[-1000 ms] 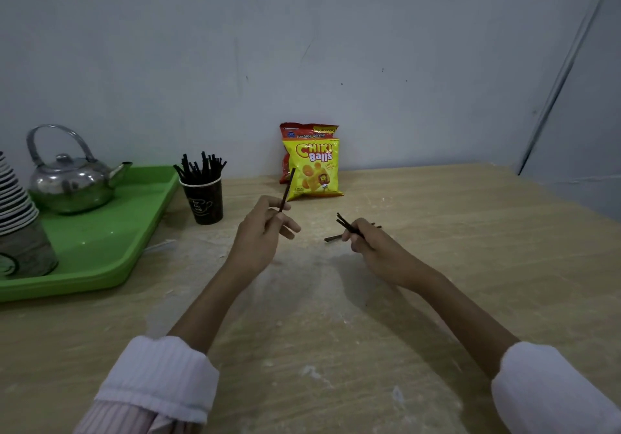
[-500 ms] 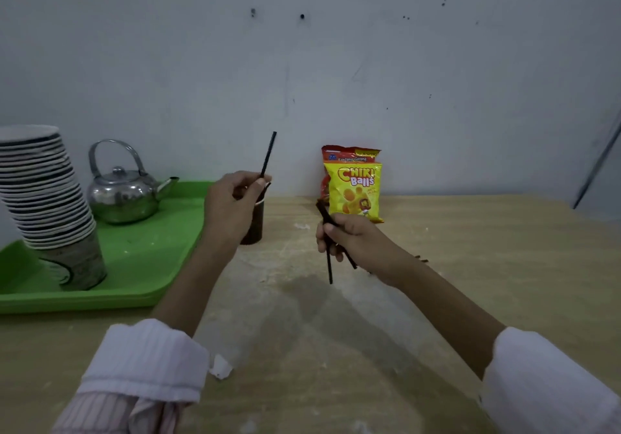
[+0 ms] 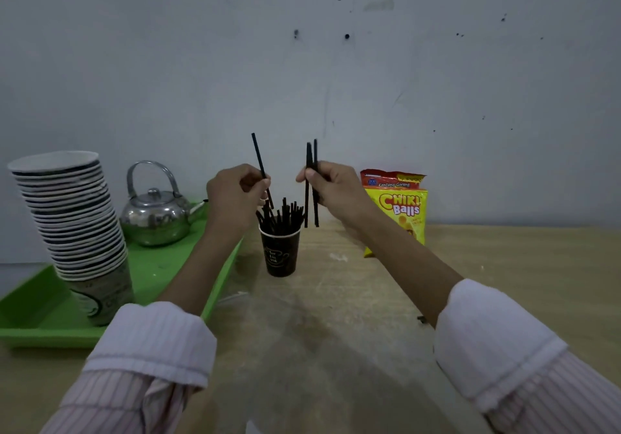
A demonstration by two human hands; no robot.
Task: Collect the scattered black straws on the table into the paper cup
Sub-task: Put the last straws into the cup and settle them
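Your left hand (image 3: pixel 235 195) pinches a single straw (image 3: pixel 259 161) between thumb and curled fingers, tilted, its lower tip down among the tops of the bundle of straws (image 3: pixel 284 215) standing in the paper cup (image 3: pixel 280 255). That low, steep angle looks chosen to thread it in without catching the others. Your right hand (image 3: pixel 332 188) grips a pair of straws (image 3: pixel 311 178) held together and near upright, their lower ends just right of the cup's rim; likely parked there, aligned, to follow once the left clears. The cup stands on the table (image 3: pixel 336 316) beside the green tray (image 3: pixel 158 269), which carries the kettle (image 3: pixel 154 212) and the stack of cups (image 3: pixel 74 212). The snack bag (image 3: pixel 400 208) leans at the wall behind your right wrist. A dark sliver (image 3: pixel 421 318) by your right sleeve may be another straw; too hidden to tell. The cup is light and crowded, so a sideways nudge could tip it.
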